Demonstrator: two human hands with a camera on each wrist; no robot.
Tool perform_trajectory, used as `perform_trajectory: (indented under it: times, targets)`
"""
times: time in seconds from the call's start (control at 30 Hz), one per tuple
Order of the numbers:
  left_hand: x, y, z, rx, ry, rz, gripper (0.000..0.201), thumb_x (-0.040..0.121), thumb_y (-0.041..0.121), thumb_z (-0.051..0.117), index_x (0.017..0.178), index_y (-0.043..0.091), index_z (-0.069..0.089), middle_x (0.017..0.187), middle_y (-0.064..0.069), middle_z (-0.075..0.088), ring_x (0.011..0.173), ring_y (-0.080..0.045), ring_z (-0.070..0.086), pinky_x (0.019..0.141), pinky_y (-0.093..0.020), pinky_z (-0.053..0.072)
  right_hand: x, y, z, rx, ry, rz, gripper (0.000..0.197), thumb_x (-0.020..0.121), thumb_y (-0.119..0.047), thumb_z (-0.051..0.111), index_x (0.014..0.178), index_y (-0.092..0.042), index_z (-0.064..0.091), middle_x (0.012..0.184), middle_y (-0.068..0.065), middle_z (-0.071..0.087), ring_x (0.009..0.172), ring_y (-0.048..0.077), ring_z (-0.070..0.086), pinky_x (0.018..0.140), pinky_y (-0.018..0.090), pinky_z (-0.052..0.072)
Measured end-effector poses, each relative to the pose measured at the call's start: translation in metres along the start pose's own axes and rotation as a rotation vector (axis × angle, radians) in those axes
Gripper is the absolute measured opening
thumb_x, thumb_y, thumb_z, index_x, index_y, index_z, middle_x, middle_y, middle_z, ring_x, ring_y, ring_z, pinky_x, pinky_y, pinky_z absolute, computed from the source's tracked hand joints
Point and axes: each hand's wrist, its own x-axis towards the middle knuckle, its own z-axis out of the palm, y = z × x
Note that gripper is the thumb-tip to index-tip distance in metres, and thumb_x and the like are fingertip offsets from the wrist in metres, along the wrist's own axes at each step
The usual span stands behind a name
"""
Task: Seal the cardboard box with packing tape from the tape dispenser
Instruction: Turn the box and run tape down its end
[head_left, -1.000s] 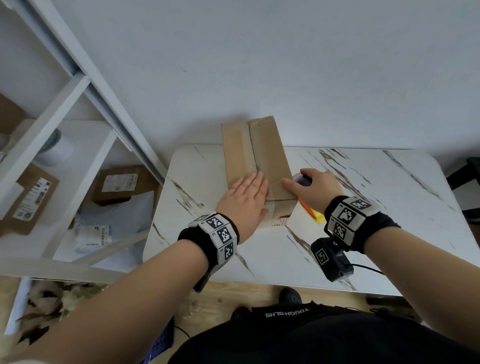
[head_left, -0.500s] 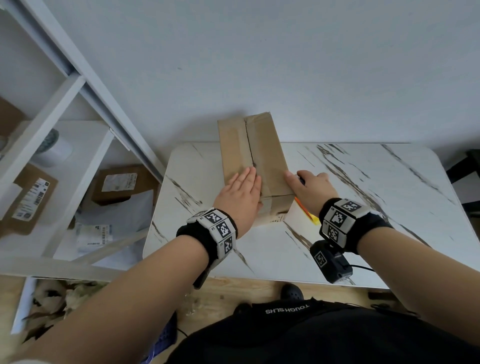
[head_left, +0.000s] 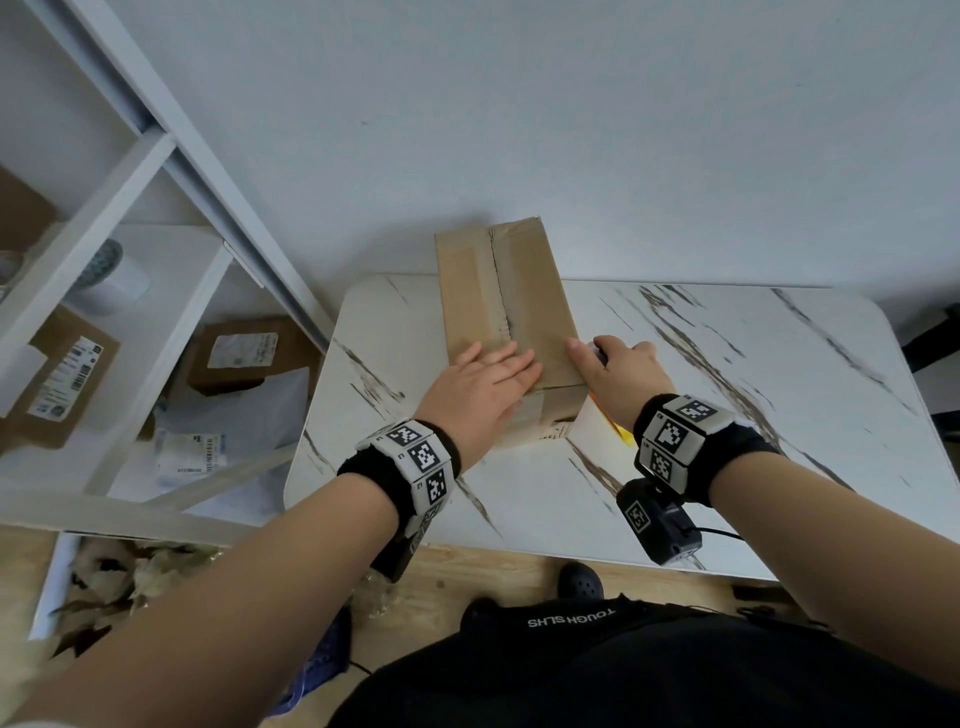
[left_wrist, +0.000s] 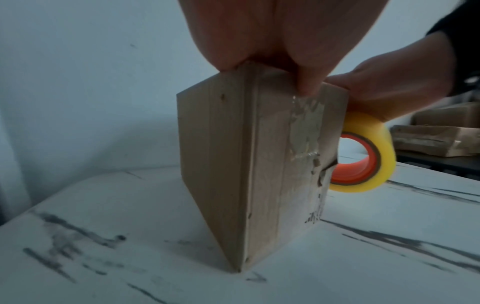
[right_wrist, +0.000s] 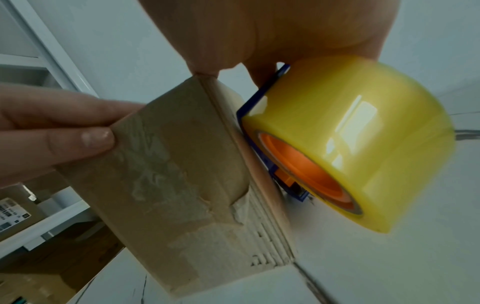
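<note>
A brown cardboard box (head_left: 506, 312) lies on the white marble table (head_left: 727, 374), its top flaps meeting in a seam down the middle. My left hand (head_left: 485, 387) presses flat on the near end of the top; the left wrist view shows its thumb over the front face of the box (left_wrist: 233, 174). My right hand (head_left: 618, 374) grips a blue tape dispenser (right_wrist: 262, 98) carrying a yellow roll of tape (right_wrist: 358, 144) with an orange core, held against the box's right side. The roll of tape (left_wrist: 363, 158) shows past the box's right edge. Old tape patches mark the front face of the box (right_wrist: 168, 174).
White shelving (head_left: 119, 291) stands left of the table with labelled parcels (head_left: 244, 353) and mailers on it. The wall is just behind the box. Bare tabletop spreads to the right. A black wrist camera (head_left: 660, 525) hangs under my right wrist.
Both hands and the box have shifted slightly away from me along the table. The right hand with the dispenser has moved forward along the box's right side.
</note>
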Motion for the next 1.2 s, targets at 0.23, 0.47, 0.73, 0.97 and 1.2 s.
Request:
perform_trajectory:
  times: [0.23,0.47,0.73,0.97,1.2]
  targets:
    - [0.002,-0.001,0.004,-0.072,0.03,0.015,0.048,0.097,0.008,0.034,0.142,0.023,0.035,0.152,0.004,0.032,0.144,-0.014,0.022,0.116,-0.028,0.0,0.0,-0.001,-0.001,0.008,-0.003,-0.001,0.058,0.086,-0.066,0.033,0.107,-0.017,0.055,0.11,0.011,0.044,0.09,0.03,0.053,0.083,0.035,0.042]
    - [-0.004,0.002,0.005,0.145,-0.032,-0.176,0.055,0.1,0.034,0.024,0.149,0.017,0.007,0.159,-0.001,0.0,0.147,-0.015,-0.002,0.117,-0.033,-0.008,0.006,0.005,-0.008,0.132,0.031,-0.005,0.063,0.075,-0.076,0.033,0.1,-0.023,0.057,0.108,0.006,0.052,0.087,0.022,0.055,0.077,0.029,0.041]
    - [0.001,-0.013,-0.003,0.148,-0.084,-0.16,0.052,0.1,0.035,0.024,0.149,0.023,0.011,0.159,0.003,0.003,0.147,-0.012,0.001,0.117,-0.034,-0.005,-0.003,-0.005,-0.056,0.253,0.454,-0.192,0.024,0.087,-0.032,0.055,0.103,-0.021,0.069,0.102,0.005,0.07,0.087,0.018,0.06,0.072,0.022,0.039]
    - [0.002,-0.018,-0.025,0.033,-0.089,-0.165,0.049,0.099,0.034,0.029,0.147,0.028,0.019,0.159,0.002,0.01,0.146,-0.016,0.008,0.119,-0.04,0.004,-0.011,-0.024,-0.083,0.652,0.554,-0.199,0.025,0.082,-0.019,0.057,0.105,-0.017,0.067,0.09,-0.001,0.062,0.077,0.011,0.057,0.066,0.017,0.044]
    - [0.006,-0.021,-0.069,-0.616,0.225,-0.422,0.046,0.1,0.031,0.03,0.141,0.013,0.035,0.145,-0.007,0.043,0.133,-0.022,0.042,0.112,-0.035,0.031,-0.034,-0.039,-0.08,0.835,0.37,-0.235,0.019,0.081,-0.02,0.068,0.063,-0.015,0.064,0.062,0.001,0.057,0.058,0.014,0.051,0.058,0.023,0.043]
